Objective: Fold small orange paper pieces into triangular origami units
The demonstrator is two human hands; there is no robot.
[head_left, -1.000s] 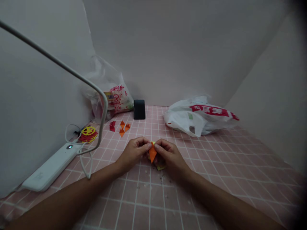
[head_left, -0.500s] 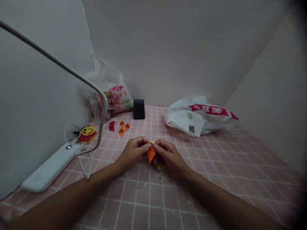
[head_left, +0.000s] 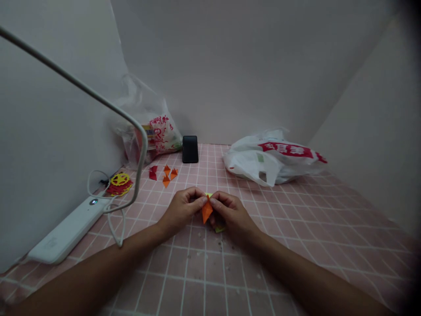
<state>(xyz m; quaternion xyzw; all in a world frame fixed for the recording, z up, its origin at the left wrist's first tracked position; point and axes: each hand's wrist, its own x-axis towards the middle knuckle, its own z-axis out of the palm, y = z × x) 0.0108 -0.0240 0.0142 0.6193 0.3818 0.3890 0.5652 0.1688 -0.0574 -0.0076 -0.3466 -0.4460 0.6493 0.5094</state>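
Note:
Between my two hands is a small folded orange paper piece point(head_left: 207, 212), its pointed end hanging down. My left hand point(head_left: 184, 208) pinches its left side with thumb and forefinger. My right hand point(head_left: 231, 215) pinches the right side near the top in the same way. Bits of yellow-green paper point(head_left: 219, 229) show behind and below my right fingers; most of that paper is hidden. Farther off on the left lie several small folded orange paper pieces point(head_left: 166, 181) beside a folded red paper piece point(head_left: 153, 173).
A black phone point(head_left: 190, 149) lies at the back, near a clear plastic bag point(head_left: 164, 136). At back right is a white plastic bag point(head_left: 253, 162). Yellow and red cut-out discs point(head_left: 120, 184), a white power unit point(head_left: 70, 230) and a lamp's bent arm point(head_left: 143, 145) are on the left.
Almost nothing differs. Both hands keep their pinch on the orange paper, and the whole view has shifted very slightly.

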